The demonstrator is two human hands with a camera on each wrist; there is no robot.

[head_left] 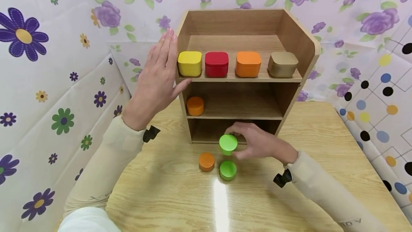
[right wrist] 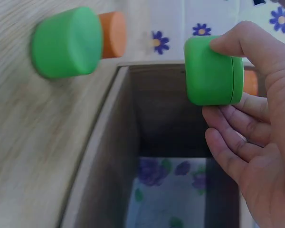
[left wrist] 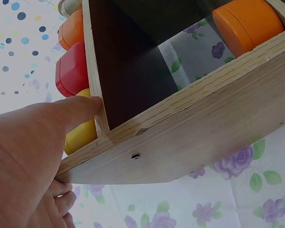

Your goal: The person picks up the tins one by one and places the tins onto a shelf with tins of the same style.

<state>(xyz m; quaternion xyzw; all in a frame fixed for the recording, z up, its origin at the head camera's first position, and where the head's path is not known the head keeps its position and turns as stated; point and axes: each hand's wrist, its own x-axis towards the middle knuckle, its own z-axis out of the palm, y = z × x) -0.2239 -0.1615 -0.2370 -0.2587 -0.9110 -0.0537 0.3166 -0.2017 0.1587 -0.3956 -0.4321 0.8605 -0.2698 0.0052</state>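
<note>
Head view: a wooden shelf unit [head_left: 235, 22] stands on a pale desk [head_left: 161, 196]. Along its top board sit a yellow container [head_left: 190, 64], a red container [head_left: 216, 65], a squarish orange container [head_left: 248, 65] and a tan container [head_left: 283, 65]. A round orange container [head_left: 195, 106] is at the left of the middle compartment. On the desk in front, a second orange container [head_left: 206, 162] stands just beside a spare green container [head_left: 227, 171]. The right hand [head_left: 255, 140] grasps another green container, the held one [head_left: 228, 143], in the air before the lowest compartment. The left hand [head_left: 157, 74], fingers straight and grasping nothing, lies against the unit's left side.

Left wrist view: the thumb rests on the unit's front edge, near the yellow container (the other fingers are partly hidden), seemingly steadying it.

Right wrist view: thumb and fingertips pinch the held green container, a seam showing near one end. The step in hand looks like shelving it; the next move probably calls for guiding it into a compartment, which one I cannot tell, then letting go without a knock.
</note>
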